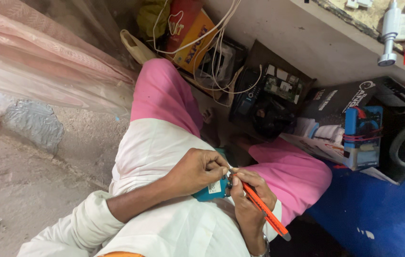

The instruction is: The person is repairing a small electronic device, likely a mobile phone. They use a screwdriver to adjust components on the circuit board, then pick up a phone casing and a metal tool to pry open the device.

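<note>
In the lap, between pink-clad knees | left hand (201, 167) is pinching the top of a small teal device (210, 189), fingers closed on it | right hand (250, 197) is gripping an orange-handled screwdriver (263, 209), tip touching the device | black boxes (278, 95) are lying beyond.

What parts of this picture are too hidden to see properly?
Head view:
- Small teal device: mostly covered by the left hand.
- Orange-handled tool: its tip is hidden between the fingers of the right hand.
- Grey hose: cut off by the right edge.
</note>
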